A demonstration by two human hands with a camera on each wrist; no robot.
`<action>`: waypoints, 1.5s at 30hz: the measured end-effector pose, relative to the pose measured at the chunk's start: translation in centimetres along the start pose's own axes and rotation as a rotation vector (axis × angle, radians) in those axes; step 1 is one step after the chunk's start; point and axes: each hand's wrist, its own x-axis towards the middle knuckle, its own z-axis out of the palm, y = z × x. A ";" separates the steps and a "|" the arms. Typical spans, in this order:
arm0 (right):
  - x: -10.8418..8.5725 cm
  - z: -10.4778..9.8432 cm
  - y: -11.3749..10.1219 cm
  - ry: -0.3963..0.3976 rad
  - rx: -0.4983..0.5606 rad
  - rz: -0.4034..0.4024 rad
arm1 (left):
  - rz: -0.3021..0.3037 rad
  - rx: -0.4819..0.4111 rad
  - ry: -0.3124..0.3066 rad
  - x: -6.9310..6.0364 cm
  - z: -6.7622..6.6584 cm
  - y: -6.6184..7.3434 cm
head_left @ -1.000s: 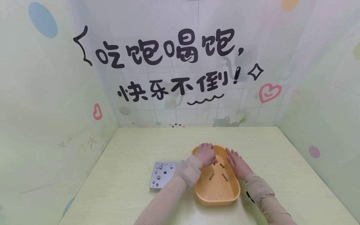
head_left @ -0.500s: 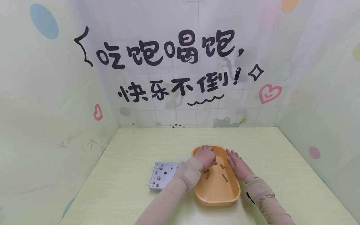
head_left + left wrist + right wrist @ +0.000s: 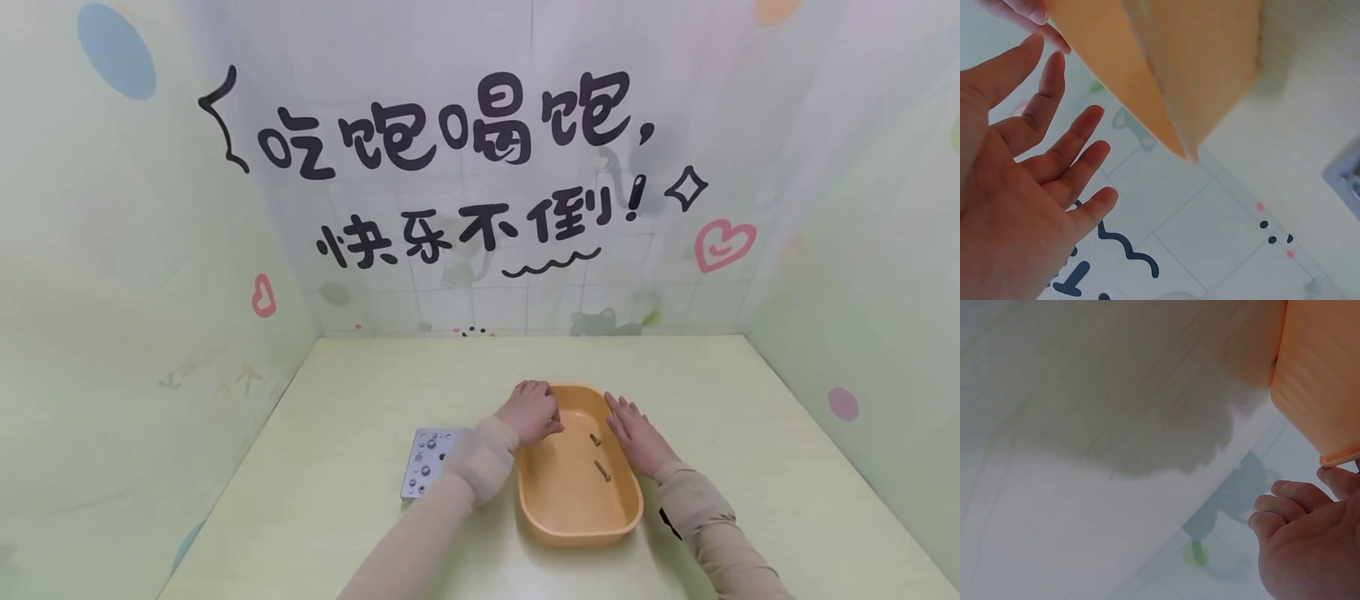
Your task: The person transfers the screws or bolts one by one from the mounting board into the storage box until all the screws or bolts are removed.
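Note:
An orange plastic tray (image 3: 577, 508) stands on the table, with two bolts (image 3: 602, 471) visible on its floor toward the right side. My left hand (image 3: 528, 412) hovers over the tray's far left rim. In the left wrist view its fingers (image 3: 1072, 150) are spread and loosely bent, and nothing shows between thumb and index finger. Along the right rim rests my right hand (image 3: 637, 435), fingers extended; the right wrist view shows a fingertip touching the rim. Left of the tray lies a silver metal plate (image 3: 429, 458) carrying several small bolts, partly covered by the left sleeve.
The pale wooden table (image 3: 360, 383) meets a printed back wall (image 3: 480, 300) and side walls on both sides. A small black item (image 3: 670, 523) shows under the right wrist.
My left hand has shifted left and out over the rim. The bolts on the tray's left side slid toward that hand and are now out of sight. The right hand stays put.

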 end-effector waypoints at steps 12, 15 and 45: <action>0.0 -0.2 -0.1 -0.010 -0.010 0.007 | -0.003 -0.052 0.057 -3.0 -0.7 -3.4; -0.1 -0.1 -0.1 -0.009 -0.009 0.000 | -0.019 -0.085 0.073 -3.9 -1.3 -4.4; 0.1 -0.1 0.1 -0.009 -0.004 -0.007 | -0.088 -0.152 0.106 -9.5 -0.4 -8.8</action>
